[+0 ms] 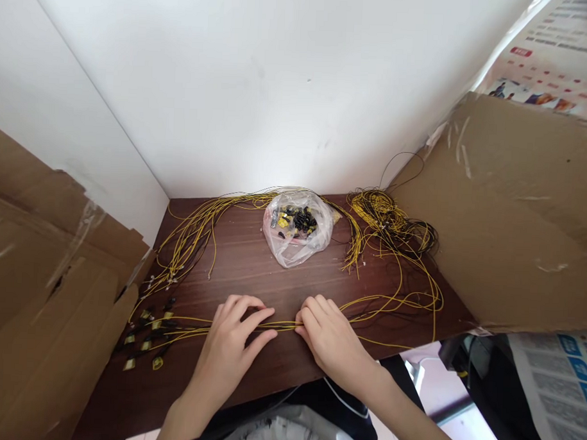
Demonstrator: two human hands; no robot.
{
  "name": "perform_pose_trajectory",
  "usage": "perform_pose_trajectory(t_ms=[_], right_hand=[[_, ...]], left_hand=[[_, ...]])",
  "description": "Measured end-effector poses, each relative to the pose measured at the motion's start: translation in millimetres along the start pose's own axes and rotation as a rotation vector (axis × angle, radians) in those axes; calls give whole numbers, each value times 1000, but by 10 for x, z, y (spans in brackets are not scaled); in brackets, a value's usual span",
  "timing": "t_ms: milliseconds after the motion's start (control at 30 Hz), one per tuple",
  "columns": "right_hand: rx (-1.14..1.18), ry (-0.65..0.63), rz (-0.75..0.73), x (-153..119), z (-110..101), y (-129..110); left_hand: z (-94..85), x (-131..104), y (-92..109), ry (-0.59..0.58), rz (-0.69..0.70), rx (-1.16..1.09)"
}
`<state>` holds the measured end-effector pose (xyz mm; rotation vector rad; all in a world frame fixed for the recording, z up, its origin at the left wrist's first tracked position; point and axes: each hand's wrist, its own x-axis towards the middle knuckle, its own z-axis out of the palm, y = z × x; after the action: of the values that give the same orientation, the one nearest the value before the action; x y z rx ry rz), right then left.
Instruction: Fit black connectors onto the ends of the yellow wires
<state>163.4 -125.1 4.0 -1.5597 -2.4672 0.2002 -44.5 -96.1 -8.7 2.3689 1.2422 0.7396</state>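
A thin bundle of yellow and black wires (284, 325) runs sideways near the front of the table. My right hand (329, 333) is closed round the bundle, with its fingertips pinched together. To its left is my left hand (232, 330), its thumb and forefinger stretched apart and the wires passing between them; its other fingers are partly hidden. Left of that hand, the wire ends carry several small black parts with yellow tags (147, 345). On the right, the loose wires (391, 307) fan out and curve back.
A clear plastic bag (295, 252) of small black and yellow parts sits at the back middle. Loose wires (191, 236) lie at the back left, and a tangled coil (383, 213) at the back right. Cardboard panels (510, 215) flank the table (244, 257), with a white wall behind.
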Motion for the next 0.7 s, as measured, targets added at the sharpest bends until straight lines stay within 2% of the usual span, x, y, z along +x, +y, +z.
perform_pose_trajectory(t_ms=[133, 300, 467, 700], right_hand=[[63, -37, 0, 36, -96, -2], [135, -118, -20, 89, -180, 71], [136, -108, -67, 55, -171, 123], [128, -58, 35, 19, -83, 0]], left_hand=[[95, 70, 48, -12, 33, -12], [84, 73, 31, -35, 28, -95], [47, 58, 17, -101, 45, -102], [64, 62, -5, -72, 73, -133]])
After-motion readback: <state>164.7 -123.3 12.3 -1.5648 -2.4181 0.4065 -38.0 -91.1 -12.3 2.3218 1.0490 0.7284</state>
